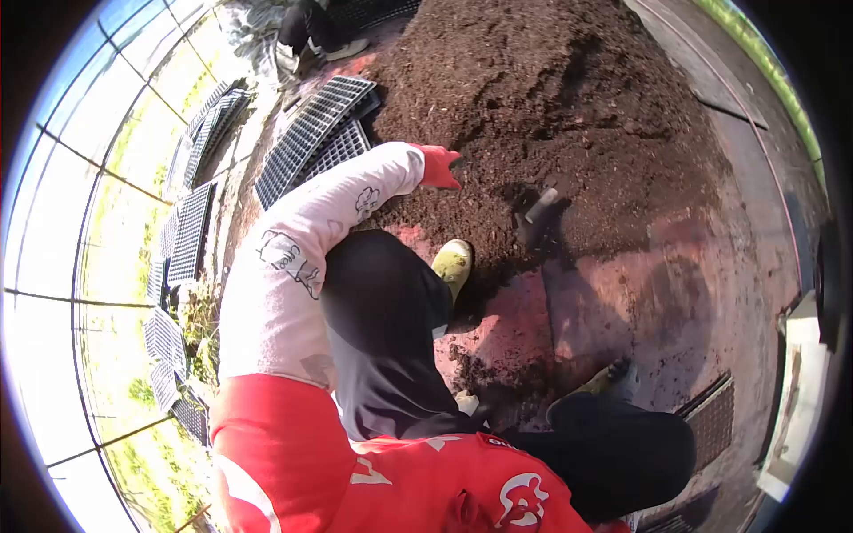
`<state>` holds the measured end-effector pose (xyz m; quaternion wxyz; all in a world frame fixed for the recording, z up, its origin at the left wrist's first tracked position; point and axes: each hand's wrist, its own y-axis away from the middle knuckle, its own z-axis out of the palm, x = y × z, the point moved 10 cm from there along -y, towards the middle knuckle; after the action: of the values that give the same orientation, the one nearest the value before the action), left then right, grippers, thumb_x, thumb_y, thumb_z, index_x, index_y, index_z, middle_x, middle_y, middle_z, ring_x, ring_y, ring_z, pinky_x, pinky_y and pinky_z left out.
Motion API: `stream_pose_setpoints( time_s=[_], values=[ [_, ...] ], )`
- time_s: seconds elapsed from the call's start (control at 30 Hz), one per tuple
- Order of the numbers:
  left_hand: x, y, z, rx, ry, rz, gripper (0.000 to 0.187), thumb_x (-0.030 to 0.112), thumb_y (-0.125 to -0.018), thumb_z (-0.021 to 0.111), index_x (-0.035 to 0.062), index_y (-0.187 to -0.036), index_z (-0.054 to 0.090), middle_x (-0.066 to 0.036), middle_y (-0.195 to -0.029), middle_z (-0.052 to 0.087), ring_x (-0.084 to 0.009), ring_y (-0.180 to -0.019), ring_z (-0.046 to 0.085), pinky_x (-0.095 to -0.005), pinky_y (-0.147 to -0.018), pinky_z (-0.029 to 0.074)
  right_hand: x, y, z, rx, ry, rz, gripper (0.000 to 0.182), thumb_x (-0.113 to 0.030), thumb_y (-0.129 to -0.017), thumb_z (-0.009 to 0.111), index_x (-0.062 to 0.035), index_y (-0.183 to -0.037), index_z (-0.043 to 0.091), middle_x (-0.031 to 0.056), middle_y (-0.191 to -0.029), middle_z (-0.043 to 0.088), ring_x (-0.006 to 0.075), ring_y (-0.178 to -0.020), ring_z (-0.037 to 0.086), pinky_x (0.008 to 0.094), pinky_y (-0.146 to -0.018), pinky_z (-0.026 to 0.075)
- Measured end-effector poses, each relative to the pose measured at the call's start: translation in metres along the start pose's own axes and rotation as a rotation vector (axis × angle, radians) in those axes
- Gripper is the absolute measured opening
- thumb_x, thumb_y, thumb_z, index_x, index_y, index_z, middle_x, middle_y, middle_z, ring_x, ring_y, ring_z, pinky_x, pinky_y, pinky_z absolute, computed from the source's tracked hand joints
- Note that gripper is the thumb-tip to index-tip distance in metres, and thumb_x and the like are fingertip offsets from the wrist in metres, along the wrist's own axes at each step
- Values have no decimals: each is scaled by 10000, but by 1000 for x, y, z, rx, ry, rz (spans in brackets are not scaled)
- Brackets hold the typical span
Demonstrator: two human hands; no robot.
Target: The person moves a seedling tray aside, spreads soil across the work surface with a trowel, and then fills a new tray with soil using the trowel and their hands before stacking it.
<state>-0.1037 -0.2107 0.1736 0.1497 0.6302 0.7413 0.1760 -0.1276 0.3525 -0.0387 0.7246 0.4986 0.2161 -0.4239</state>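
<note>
My left hand, in a red glove below a pale printed sleeve, reaches out over the near left side of a large heap of dark soil. Its fingertips point toward the soil, with a gap between them and nothing seen in the grasp. To its right, a short pale cylinder-shaped thing sticks up from the soil and casts a shadow. Black cell seedling trays lie stacked just left of the hand. My right hand is out of view.
My yellowish shoe stands at the heap's near edge on a reddish ground sheet. Another person's dark-clad legs show at the top left. More trays lie along the wire-grid side wall; a dark mat-like panel lies at right.
</note>
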Motion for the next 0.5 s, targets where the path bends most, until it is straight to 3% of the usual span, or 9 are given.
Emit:
stream_pose_setpoints(
  time_s=[0.07, 0.13, 0.17, 0.2, 0.27, 0.37, 0.43, 0.47, 0.5],
  values=[
    [-60, 45, 37, 33, 336, -205, 782, 537, -670, 600, 56, -1247, 383, -175, -1016, 579, -283, -971, 547, -374, -803, 437, -12, -11, -1, -30, -41, 67, 186, -201, -856, 427, -80, -943, 537, 43, -729, 572, 159, -584, 513, 305, -513, 428],
    [-135, 67, 131, 261, 791, -354, 570, 424, -697, 653, 55, -1102, 499, -107, -880, 602, -191, -722, 599, -309, -639, 474, -20, -10, -2, -28, -90, 144, 181, -207, -846, 431, -88, -939, 530, 42, -735, 563, 164, -598, 508, 311, -521, 425],
    [-133, 104, 173, 108, 1267, -531, 421, 385, -729, 639, 86, -1006, 533, -65, -806, 585, -190, -675, 585, -323, -562, 471, -22, -9, -6, -16, -113, 185, 179, -210, -841, 432, -92, -936, 527, 42, -738, 559, 166, -606, 505, 313, -525, 423],
    [-140, 130, 216, 88, 1443, -693, 374, 351, -778, 601, 120, -1054, 498, -64, -961, 561, -196, -747, 566, -338, -630, 468, -27, -7, -12, 2, -131, 224, 177, -213, -836, 434, -97, -934, 524, 41, -741, 555, 169, -613, 502, 316, -529, 421],
    [-147, 165, 289, 152, 1847, -902, 385, 349, -772, 609, 131, -1067, 493, -79, -1027, 528, -232, -787, 556, -371, -681, 473, -41, 0, -27, 46, -162, 299, 173, -219, -826, 437, -105, -929, 517, 41, -747, 546, 173, -627, 497, 321, -537, 418],
    [-179, 186, 344, 571, 2224, -1032, 369, 385, -834, 493, 149, -1116, 466, -95, -1096, 477, -270, -927, 507, -403, -768, 442, -65, 11, -50, 123, -221, 404, 169, -228, -812, 442, -117, -922, 506, 39, -756, 533, 180, -649, 489, 329, -549, 413],
    [-225, 175, 356, 918, 2517, -564, 423, 431, -843, 431, 179, -1181, 413, -82, -1124, 469, -277, -1011, 471, -416, -833, 410, -81, 18, -48, 160, -282, 462, 168, -234, -802, 445, -126, -917, 500, 39, -762, 525, 185, -663, 484, 334, -557, 410],
    [-268, 144, 367, 840, 2464, 255, 411, 412, -865, 364, 203, -1220, 365, -69, -1170, 450, -257, -1081, 432, -407, -883, 380, -89, 25, -44, 176, -319, 485, 167, -237, -797, 447, -130, -915, 496, 38, -765, 520, 188, -671, 481, 337, -561, 408],
    [-286, 154, 374, 1143, 2439, -388, 398, 459, -848, 365, 220, -1143, 484, -15, -1055, 526, -250, -953, 499, -408, -783, 399, -97, 26, -46, 190, -361, 507, 167, -241, -792, 449, -134, -912, 493, 38, -768, 516, 190, -678, 479, 340, -565, 406]
  ],
)
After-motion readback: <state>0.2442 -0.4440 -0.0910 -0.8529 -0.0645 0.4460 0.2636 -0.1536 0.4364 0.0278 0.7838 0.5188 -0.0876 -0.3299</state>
